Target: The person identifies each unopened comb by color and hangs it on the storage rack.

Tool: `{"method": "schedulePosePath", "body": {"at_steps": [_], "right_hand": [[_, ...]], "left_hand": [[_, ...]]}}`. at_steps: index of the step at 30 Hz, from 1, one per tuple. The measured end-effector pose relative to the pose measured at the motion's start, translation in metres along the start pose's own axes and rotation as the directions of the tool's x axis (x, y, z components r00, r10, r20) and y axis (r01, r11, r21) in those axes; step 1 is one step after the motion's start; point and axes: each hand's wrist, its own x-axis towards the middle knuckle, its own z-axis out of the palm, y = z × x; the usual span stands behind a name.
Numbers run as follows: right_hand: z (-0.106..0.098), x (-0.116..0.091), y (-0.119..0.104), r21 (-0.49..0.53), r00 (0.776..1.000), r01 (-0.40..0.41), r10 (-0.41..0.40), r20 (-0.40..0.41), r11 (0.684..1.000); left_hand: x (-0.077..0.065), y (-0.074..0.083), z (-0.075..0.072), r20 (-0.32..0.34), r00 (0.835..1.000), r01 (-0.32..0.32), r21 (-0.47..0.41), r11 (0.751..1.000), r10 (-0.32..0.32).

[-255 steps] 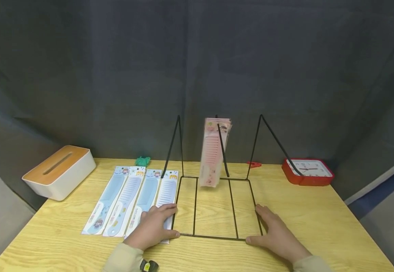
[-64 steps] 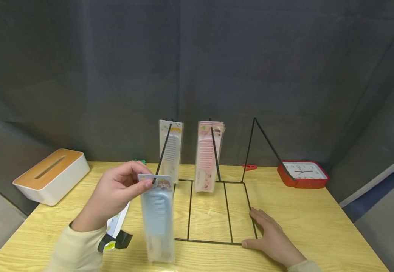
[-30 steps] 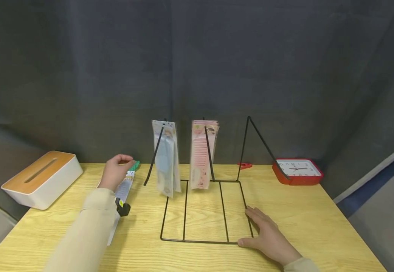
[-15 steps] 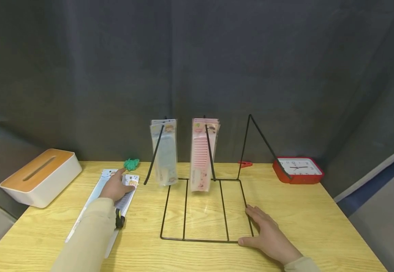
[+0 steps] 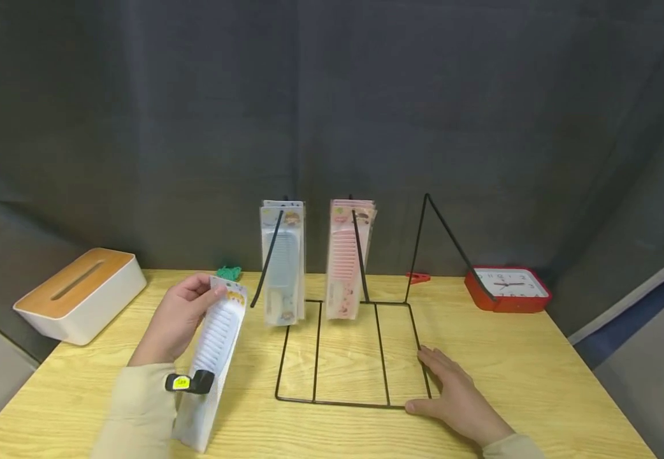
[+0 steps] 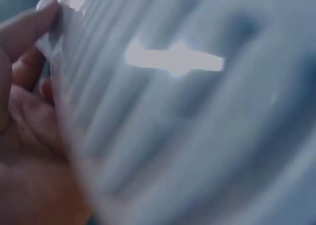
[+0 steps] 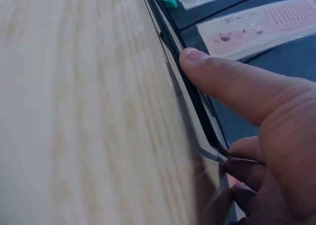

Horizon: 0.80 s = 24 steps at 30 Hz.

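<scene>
My left hand (image 5: 174,315) pinches the top of a packaged comb (image 5: 214,344) with a pale, wide-toothed comb inside. The package tilts, its lower end toward me; in the left wrist view its teeth are blurred and glare covers part of it. On the left arm of a black wire display rack (image 5: 352,404) hang packaged blue combs (image 5: 282,268). Packaged pink combs (image 5: 343,258) hang on the middle arm; the right arm is bare. My right hand (image 5: 455,398) rests on the rack's front right corner, thumb on the front bar, fingers against the side bar.
A white tissue box (image 5: 108,293) with a wooden lid stands at the left. Green string (image 5: 229,273) lies behind my left hand. A red clip (image 5: 419,278) and a red clock (image 5: 512,305) sit at the back right. A dark cloth hangs behind the table.
Blue combs have been hung on the left arm since the first frame. My left hand has lifted the pale comb off the table. My hand and sleeve cover the other comb's spot. Right hand stays.
</scene>
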Motion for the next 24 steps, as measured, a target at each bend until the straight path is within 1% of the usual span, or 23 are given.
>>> {"method": "schedulePosePath", "body": {"at_steps": [1, 2, 3, 5, 6, 7, 9, 10, 11, 14, 15, 16, 18, 20, 24], "right_hand": [[0.0, 0.0, 0.0, 0.001, 1.0, 0.0, 0.0, 0.002, 1.0], [0.001, 0.0, 0.0, 0.002, 1.0, -0.001, 0.001, 0.003, 1.0], [0.001, 0.0, 0.0, 0.003, 1.0, -0.002, 0.002, 0.005, 1.0], [0.001, 0.0, 0.0, 0.001, 1.0, -0.003, 0.003, 0.003, 1.0], [0.002, 0.0, 0.0, 0.0, 1.0, -0.002, 0.002, 0.002, 1.0], [0.001, 0.001, 0.0, -0.002, 1.0, -0.001, 0.001, 0.001, 1.0], [0.001, 0.001, 0.001, -0.008, 1.0, 0.002, -0.002, -0.002, 1.0], [0.001, 0.001, 0.002, -0.013, 1.0, 0.002, -0.002, -0.005, 1.0], [0.001, 0.001, 0.003, -0.017, 1.0, 0.0, 0.0, -0.005, 1.0], [0.001, 0.0, 0.005, -0.022, 1.0, -0.009, 0.009, -0.003, 1.0], [0.001, 0.0, 0.005, -0.023, 1.0, -0.014, 0.014, -0.003, 1.0], [0.001, 0.0, 0.005, -0.022, 1.0, -0.016, 0.016, -0.001, 1.0], [0.001, 0.001, 0.004, -0.019, 1.0, -0.02, 0.02, -0.001, 1.0], [0.001, 0.001, 0.002, -0.017, 1.0, -0.022, 0.022, -0.001, 1.0], [0.001, 0.002, 0.0, -0.015, 1.0, -0.018, 0.018, 0.0, 1.0]], "left_hand": [[-0.007, 0.011, 0.004, 0.066, 0.995, -0.079, -0.038, 0.996, 0.081], [-0.014, 0.022, 0.007, 0.133, 0.978, -0.155, -0.074, 0.985, 0.164], [-0.021, 0.034, 0.011, 0.192, 0.955, -0.21, -0.107, 0.972, 0.227], [-0.033, 0.055, 0.02, 0.278, 0.899, -0.311, -0.142, 0.94, 0.339], [-0.038, 0.064, 0.025, 0.301, 0.875, -0.348, -0.15, 0.925, 0.378], [-0.043, 0.073, 0.031, 0.308, 0.861, -0.378, -0.148, 0.914, 0.406], [-0.049, 0.087, 0.043, 0.297, 0.854, -0.406, -0.133, 0.904, 0.427], [-0.051, 0.091, 0.048, 0.286, 0.85, -0.425, -0.12, 0.897, 0.441], [-0.053, 0.094, 0.054, 0.274, 0.851, -0.437, -0.103, 0.893, 0.448], [-0.056, 0.099, 0.065, 0.228, 0.866, -0.448, -0.04, 0.893, 0.445], [-0.057, 0.099, 0.067, 0.214, 0.871, -0.449, -0.022, 0.893, 0.443], [-0.057, 0.099, 0.068, 0.198, 0.879, -0.444, 0.002, 0.896, 0.435], [-0.057, 0.098, 0.067, 0.177, 0.886, -0.438, 0.018, 0.899, 0.428], [-0.057, 0.096, 0.066, 0.168, 0.888, -0.436, 0.017, 0.9, 0.427], [-0.057, 0.092, 0.063, 0.17, 0.884, -0.444, 0.018, 0.896, 0.435]]}}
